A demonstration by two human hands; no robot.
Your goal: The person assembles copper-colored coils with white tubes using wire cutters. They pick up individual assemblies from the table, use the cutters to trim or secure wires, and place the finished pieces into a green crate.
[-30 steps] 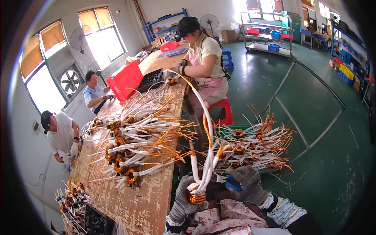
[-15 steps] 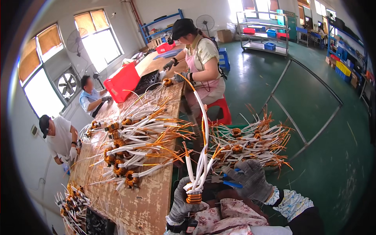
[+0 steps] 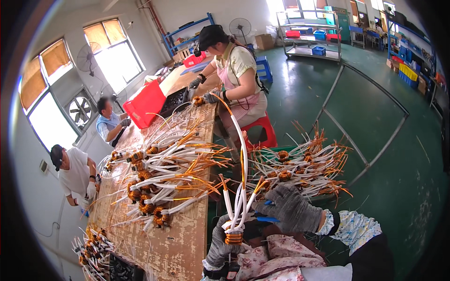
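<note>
Just right of the wooden workbench (image 3: 173, 248), at its near end: copper coil (image 3: 233, 239) with white-sleeved leads (image 3: 238, 206) standing upright. Left hand (image 3: 220, 246), grey-gloved, clamped round the coil from below. Right hand (image 3: 290, 208), gloved too, pinching the leads plus a blue tool (image 3: 267, 218). On the workbench, a heap of finished coils (image 3: 159, 182). Further right of it, a second heap (image 3: 300, 166).

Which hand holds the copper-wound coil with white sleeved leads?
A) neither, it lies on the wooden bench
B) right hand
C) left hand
C: the grey-gloved left hand has its grip around the copper-wound coil with white sleeved leads, while the right hand is up at the leads with a blue-handled tool.
</note>
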